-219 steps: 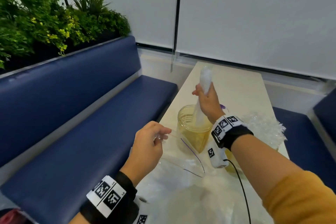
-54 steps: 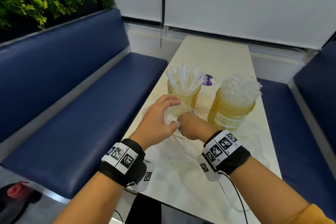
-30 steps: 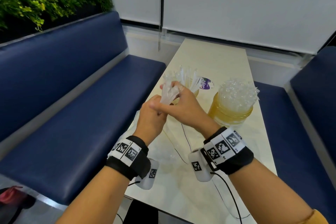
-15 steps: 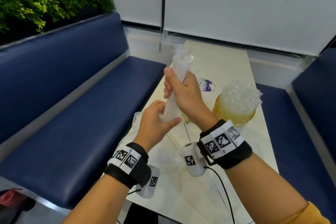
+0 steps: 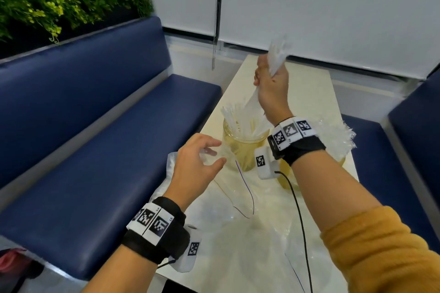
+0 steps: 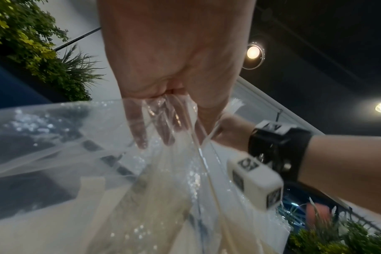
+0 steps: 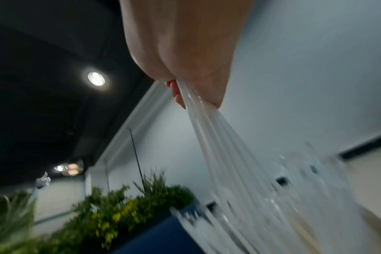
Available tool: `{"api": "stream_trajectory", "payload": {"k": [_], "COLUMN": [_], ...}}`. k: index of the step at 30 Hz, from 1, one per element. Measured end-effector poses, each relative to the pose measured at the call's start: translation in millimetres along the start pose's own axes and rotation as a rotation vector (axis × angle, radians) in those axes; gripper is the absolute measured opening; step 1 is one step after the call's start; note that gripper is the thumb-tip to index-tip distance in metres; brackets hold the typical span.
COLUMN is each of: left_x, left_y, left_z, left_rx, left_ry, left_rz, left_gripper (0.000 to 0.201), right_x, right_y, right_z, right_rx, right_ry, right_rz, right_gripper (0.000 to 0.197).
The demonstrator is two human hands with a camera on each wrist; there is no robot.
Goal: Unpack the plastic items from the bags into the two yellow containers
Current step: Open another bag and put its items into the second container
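Observation:
My right hand (image 5: pixel 271 78) grips a bundle of white plastic sticks (image 5: pixel 276 54) around its middle, held high and tilted. The bundle's lower ends reach into the left yellow jar (image 5: pixel 240 152), which holds several more sticks. In the right wrist view the sticks (image 7: pixel 218 137) fan out below my curled fingers (image 7: pixel 178 96). My left hand (image 5: pixel 197 166) holds the mouth of a clear zip bag (image 5: pixel 233 188) just left of that jar; its fingers (image 6: pixel 139 130) show through the bag film (image 6: pixel 76 146). The right yellow jar (image 5: pixel 284 179), heaped with clear plastic items (image 5: pixel 338 135), is mostly hidden behind my right wrist.
The jars stand on a narrow cream table (image 5: pixel 304 93). Another clear bag (image 5: pixel 273 257) lies flat near the front edge. Blue benches run along the left (image 5: pixel 107 150) and right (image 5: pixel 404 150). Plants (image 5: pixel 59 0) sit behind the left bench.
My right hand has drawn the stick bundle out of the bag and carried it up and forward to the left jar. My left hand has dropped lower and keeps the bag.

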State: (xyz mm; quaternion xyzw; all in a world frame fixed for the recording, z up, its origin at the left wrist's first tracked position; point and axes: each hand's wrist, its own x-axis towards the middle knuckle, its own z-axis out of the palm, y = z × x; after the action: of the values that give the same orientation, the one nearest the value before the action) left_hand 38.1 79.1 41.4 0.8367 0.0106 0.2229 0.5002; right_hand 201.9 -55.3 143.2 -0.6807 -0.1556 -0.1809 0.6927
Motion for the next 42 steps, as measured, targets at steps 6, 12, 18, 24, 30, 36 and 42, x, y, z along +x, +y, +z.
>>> {"api": "stream_trajectory", "payload": {"k": [6, 12, 18, 24, 30, 36, 42], "left_x": [9, 11, 10, 12, 11, 11, -3], "left_y": [0, -2, 3, 2, 3, 6, 16], "left_z": [-15, -21, -21, -21, -15, -13, -11], "left_rx": [0.052, 0.072, 0.070, 0.109, 0.062, -0.028, -0.162], "left_ry": [0.040, 0.048, 0.040, -0.020, -0.048, -0.051, -0.139], "left_rz": [-0.012, -0.053, -0.066, -0.033, -0.013, 0.018, 0.071], "left_gripper": [0.027, 0.025, 0.023, 0.028, 0.040, 0.057, 0.069], "right_x": [-19, -25, -11, -26, -50, -128, -168], "right_y": [92, 100, 84, 102, 40, 12, 24], "right_z": [8, 3, 6, -5, -8, -9, -8], "right_rx": [-0.333, -0.388, -0.659, -1.300, -0.863, -0.781, -1.153], "right_ry": [-0.108, 0.009, -0.029, -0.544, -0.196, -0.509, -0.872], "right_rz": [0.286, 0.196, -0.332, -0.222, -0.409, -0.132, 0.240], "right_gripper": [0.037, 0.074, 0.055, 0.047, 0.042, 0.046, 0.070]}}
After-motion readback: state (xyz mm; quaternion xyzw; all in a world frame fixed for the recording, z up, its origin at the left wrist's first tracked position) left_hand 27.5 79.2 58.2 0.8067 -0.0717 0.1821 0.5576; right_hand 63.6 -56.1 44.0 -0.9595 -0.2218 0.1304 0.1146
